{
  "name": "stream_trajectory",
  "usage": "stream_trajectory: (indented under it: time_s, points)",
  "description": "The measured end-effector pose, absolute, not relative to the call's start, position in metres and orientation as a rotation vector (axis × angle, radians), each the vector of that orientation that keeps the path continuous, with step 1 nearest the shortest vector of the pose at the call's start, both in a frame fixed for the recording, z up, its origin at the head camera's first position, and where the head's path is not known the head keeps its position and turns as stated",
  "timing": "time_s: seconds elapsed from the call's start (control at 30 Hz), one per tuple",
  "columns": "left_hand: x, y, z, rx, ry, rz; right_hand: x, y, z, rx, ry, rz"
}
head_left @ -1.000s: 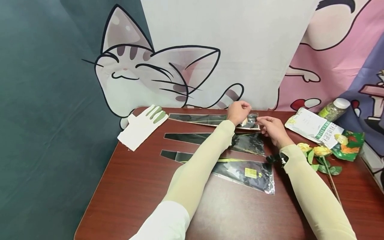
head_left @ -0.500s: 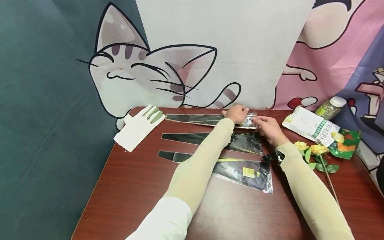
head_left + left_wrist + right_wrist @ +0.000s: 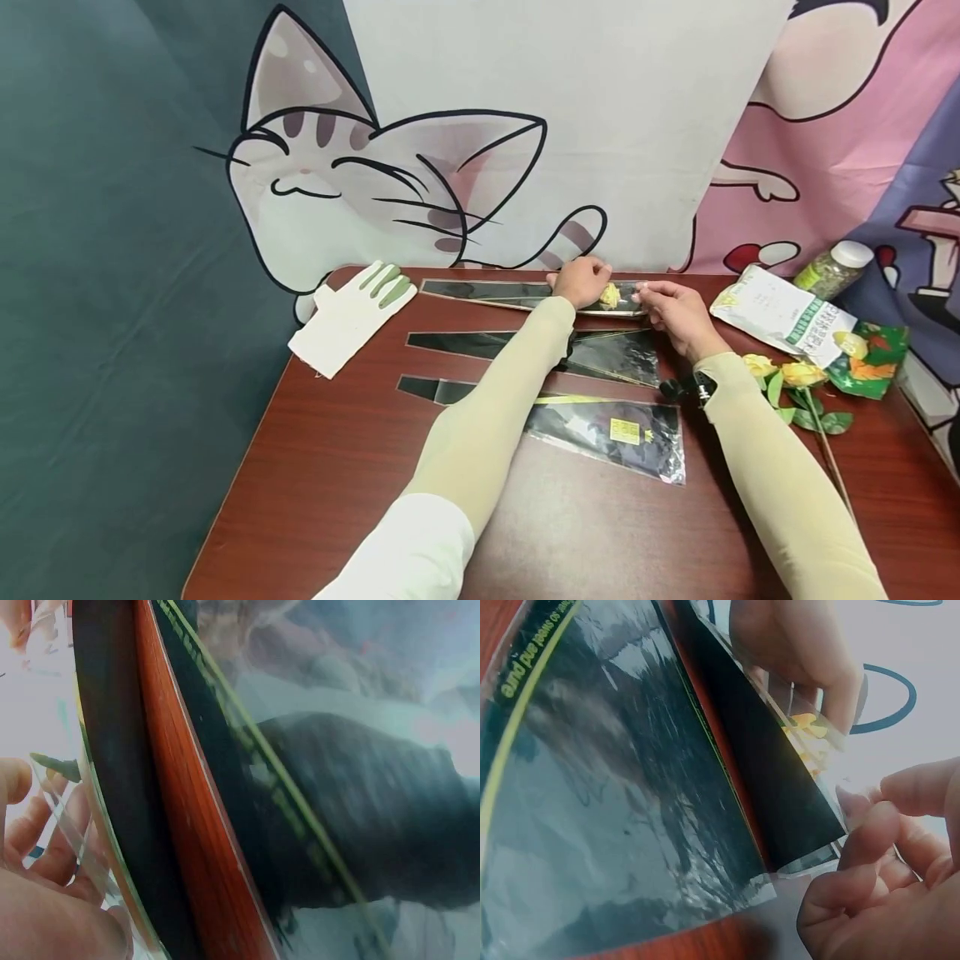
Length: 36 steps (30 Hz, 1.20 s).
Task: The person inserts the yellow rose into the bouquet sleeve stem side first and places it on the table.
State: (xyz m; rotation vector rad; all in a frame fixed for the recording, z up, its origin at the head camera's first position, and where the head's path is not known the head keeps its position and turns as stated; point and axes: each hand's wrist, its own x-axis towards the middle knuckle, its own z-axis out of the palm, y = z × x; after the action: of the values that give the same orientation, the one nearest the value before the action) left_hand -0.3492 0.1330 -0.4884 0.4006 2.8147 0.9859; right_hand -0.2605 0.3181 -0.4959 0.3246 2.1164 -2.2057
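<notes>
At the back of the table lies a tapered black-and-clear flower sleeve [image 3: 487, 291], its wide end to the right. A yellow rose [image 3: 610, 295] shows at that end. My left hand [image 3: 581, 282] is beside the bloom, fingers curled by the rose's stem and leaf; clear film crosses these fingers in the left wrist view. The stem is mostly hidden by this hand. With thumb and forefinger my right hand [image 3: 900, 855] pinches the film at the sleeve's wide edge. Two more sleeves [image 3: 615, 357] lie nearer, partly under the left forearm.
White work gloves [image 3: 348, 321] lie at the back left. On the right are other yellow roses [image 3: 801, 375], a white-and-green packet [image 3: 780, 312] and a lidded jar [image 3: 834, 271]. A printed cloth [image 3: 637, 125] hangs behind the table edge.
The left hand has shifted slightly left along the sleeve, and the yellow bloom now shows more plainly. The right hand stays at the wide end. The nearer sleeves have not moved.
</notes>
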Motion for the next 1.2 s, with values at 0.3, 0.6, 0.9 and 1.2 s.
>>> stream_trajectory:
  time_s: [0.3, 0.6, 0.9, 1.2]
  points:
    - [-0.343, 0.115, -0.483, 0.396, 2.844, 1.101, -0.258, 0.321, -0.492, 0.328, 2.127, -2.287]
    - [-0.341, 0.093, -0.483, 0.518, 2.812, 1.319, -0.247, 0.325, -0.483, 0.278, 2.304, -2.177]
    - [-0.322, 0.069, -0.483, 0.576, 2.741, 1.327, -0.233, 0.325, -0.485, 0.237, 2.348, -2.113]
    - [-0.298, 0.060, -0.484, 0.646, 2.661, 1.205, -0.215, 0.326, -0.484, 0.191, 2.506, -1.879]
